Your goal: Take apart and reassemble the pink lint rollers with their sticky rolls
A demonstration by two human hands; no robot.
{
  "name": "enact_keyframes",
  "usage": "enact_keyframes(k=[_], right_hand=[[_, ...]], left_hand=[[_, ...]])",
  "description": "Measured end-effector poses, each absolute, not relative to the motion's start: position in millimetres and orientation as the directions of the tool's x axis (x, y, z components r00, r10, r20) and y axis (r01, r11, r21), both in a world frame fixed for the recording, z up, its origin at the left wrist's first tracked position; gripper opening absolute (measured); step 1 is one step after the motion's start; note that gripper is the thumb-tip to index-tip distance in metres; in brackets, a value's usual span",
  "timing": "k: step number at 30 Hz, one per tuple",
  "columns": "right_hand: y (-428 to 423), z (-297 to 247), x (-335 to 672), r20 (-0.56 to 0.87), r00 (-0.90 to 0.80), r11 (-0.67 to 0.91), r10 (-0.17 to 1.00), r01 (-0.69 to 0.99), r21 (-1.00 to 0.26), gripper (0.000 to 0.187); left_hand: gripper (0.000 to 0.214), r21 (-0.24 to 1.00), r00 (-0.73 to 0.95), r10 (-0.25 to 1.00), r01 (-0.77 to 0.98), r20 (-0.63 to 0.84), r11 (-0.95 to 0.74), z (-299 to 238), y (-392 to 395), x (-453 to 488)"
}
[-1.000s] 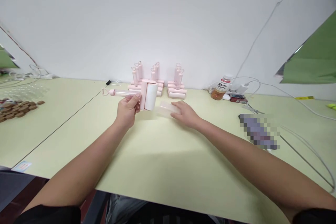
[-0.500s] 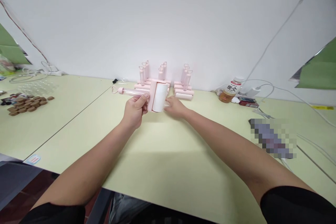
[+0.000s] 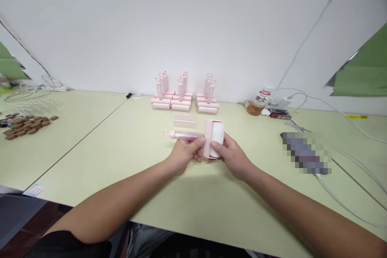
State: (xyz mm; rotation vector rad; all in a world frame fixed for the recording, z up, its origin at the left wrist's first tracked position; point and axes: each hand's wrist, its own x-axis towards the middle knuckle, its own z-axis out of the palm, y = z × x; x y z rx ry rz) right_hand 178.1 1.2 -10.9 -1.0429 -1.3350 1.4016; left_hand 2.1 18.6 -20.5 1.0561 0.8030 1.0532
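Observation:
I hold a pink lint roller (image 3: 208, 137) above the pale green table (image 3: 121, 145). My left hand (image 3: 184, 154) is closed round its clear pink handle, whose heart-shaped end points left. My right hand (image 3: 231, 155) grips the white roll head from the right and below. A flat translucent pink cover (image 3: 185, 121) lies on the table just beyond the roller. Further back, near the wall, several more pink lint rollers (image 3: 184, 96) stand stacked in three groups.
A drink bottle (image 3: 256, 102), chargers and white cables (image 3: 347, 157) lie at the back right, with a blurred dark object (image 3: 305, 153) nearer. Brown discs (image 3: 24, 125) and clear plastic pieces sit at the far left. A seam (image 3: 90, 131) splits the table.
Both hands have drawn the roller back towards me from the stacks. The right hand left the cover, which now lies on the table, and took hold of the roll head.

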Motion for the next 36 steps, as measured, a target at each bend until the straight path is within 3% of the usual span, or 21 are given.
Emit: enact_keyframes(k=[4,8,12,16,21,27,36], right_hand=[[0,-13,201,-0.073,-0.05,-0.079,0.996,-0.113,-0.991,0.04],[8,-19,215,-0.118,-0.004,-0.117,0.993,-0.145,-0.983,0.038],[10,-23,214,-0.112,-0.071,-0.12,0.991,-0.119,-0.986,0.038],[6,-27,210,-0.123,-0.215,-0.138,0.969,-0.06,-0.989,0.042],[3,-31,209,-0.13,-0.394,-0.122,0.91,0.046,-0.992,0.043],[6,-32,210,-0.165,-0.396,-0.141,0.903,0.089,-0.986,0.036],[15,-32,219,-0.151,-0.302,-0.152,0.941,0.018,-0.988,0.053]], left_hand=[[0.046,0.997,0.455,0.889,-0.078,0.06,-0.028,-30,18,-1],[0.03,0.987,0.397,0.912,0.075,0.099,-0.14,-32,39,-22],[0.041,1.0,0.296,0.955,0.009,0.0,-0.003,-25,54,-33],[0.057,0.999,0.381,0.924,-0.048,0.004,0.016,-17,47,-23],[0.049,0.999,0.474,0.879,-0.021,0.043,-0.037,-19,38,-5],[0.032,0.999,0.642,0.766,0.029,-0.031,0.016,-11,72,-7],[0.029,0.999,0.787,0.617,0.039,-0.027,-0.007,-9,114,12]])
